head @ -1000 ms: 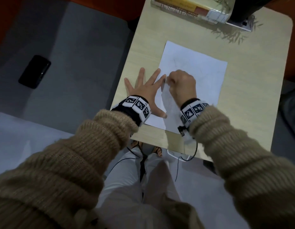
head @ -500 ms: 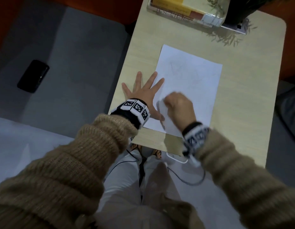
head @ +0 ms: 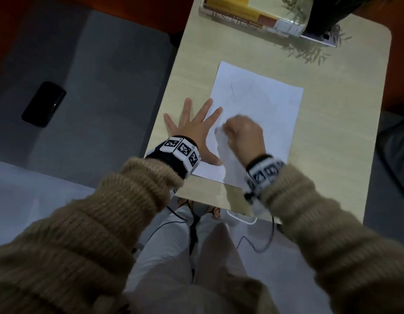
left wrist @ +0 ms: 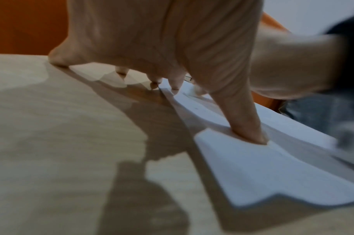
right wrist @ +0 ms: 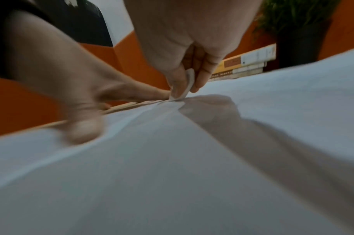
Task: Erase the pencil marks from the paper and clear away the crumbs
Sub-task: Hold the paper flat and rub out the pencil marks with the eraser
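A white sheet of paper [head: 259, 109] with faint pencil marks [head: 232, 88] lies on the light wooden desk [head: 332, 143]. My left hand [head: 192, 123] lies flat with fingers spread. Its thumb and inner fingers press the paper's left edge [left wrist: 242, 167], where the sheet buckles a little. My right hand [head: 244, 134] is curled over the paper's lower left part and pinches a small white eraser [right wrist: 187, 85] between thumb and fingers. The eraser's tip touches the paper [right wrist: 192, 159] close to the left hand's fingertips. Both hands are motion-blurred.
Stacked books [head: 248, 14] and a dark plant pot [head: 327, 12] stand at the desk's far edge. A black phone [head: 43, 104] lies on the grey floor to the left. Cables [head: 257, 241] hang below the desk's near edge over my lap.
My right hand with the eraser moved down the sheet toward me, then back up a little beside the left hand. The left hand stayed flat on the paper's edge.
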Demonstrator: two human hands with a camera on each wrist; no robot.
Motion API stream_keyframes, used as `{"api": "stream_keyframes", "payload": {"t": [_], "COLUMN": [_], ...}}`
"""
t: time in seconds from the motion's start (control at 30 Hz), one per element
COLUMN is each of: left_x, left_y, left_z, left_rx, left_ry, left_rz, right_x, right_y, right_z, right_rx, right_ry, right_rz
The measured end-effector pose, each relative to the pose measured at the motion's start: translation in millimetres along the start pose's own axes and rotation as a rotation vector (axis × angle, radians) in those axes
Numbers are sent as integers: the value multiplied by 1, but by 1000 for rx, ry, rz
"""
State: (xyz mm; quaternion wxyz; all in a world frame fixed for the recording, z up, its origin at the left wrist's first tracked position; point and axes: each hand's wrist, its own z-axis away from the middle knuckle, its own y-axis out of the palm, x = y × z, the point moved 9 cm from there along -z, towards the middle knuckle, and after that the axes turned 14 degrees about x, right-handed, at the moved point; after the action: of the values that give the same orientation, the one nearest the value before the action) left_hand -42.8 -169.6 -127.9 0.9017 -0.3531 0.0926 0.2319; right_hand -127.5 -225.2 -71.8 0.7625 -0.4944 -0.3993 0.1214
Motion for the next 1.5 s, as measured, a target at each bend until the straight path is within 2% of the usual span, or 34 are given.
{"api": "stream_keyframes", "payload": {"t": [0.1, 0.17, 0.27, 0.33, 0.4, 0.47, 0.53, 0.63, 0.7, 0.8, 0.87, 1.0, 1.13, 1.27, 1.4, 1.5], "left_x": [0, 0, 0, 0, 0, 1, 0, 0, 0, 0, 0, 0, -3, -21, -23, -20], "left_y": [1, 2, 3, 1, 1, 2, 3, 2, 0, 1, 1, 2, -1, -6, -1, 1], "left_z": [1, 1, 0, 1, 0, 0, 1, 1, 1, 2, 2, 1, 2, 1, -5, -7], "left_rx": [1, -4, -2, 7, 17, 11, 16, 2, 6, 10, 13, -4, 5, -28, 7, 10], "left_ry": [-2, -2, -8, -10, -13, -18, -12, -5, -12, -6, -6, -5, -10, 43, 27, 22], "left_rz": [-1, -2, -4, -6, -5, -17, -9, -9, -14, -12, -8, -13, -12, -78, -49, -35], "right_x": [-16, -3, 12, -3, -27, -36, -17, 6, -7, -36, -29, 2, -27, -28, -18, 7], "right_y": [-17, -8, 16, 9, -13, -22, -12, 16, 7, -27, -22, 17, -14, -16, -8, 19], "right_z": [-34, -4, 40, 17, -20, -33, -5, 44, 25, -20, -13, 44, -7, -29, -1, 40], "right_rx": [-79, -114, -26, -1, -77, -115, -128, -40, -28, -140, -148, -16, -54, 95, 39, 107], "right_ry": [90, 19, -63, 2, 105, 140, 68, -37, 0, 116, 94, -23, 106, 98, 92, -20], "right_rz": [25, 0, -35, -19, 28, 19, 36, 23, 2, 25, 25, 39, 47, 116, 71, 41]}}
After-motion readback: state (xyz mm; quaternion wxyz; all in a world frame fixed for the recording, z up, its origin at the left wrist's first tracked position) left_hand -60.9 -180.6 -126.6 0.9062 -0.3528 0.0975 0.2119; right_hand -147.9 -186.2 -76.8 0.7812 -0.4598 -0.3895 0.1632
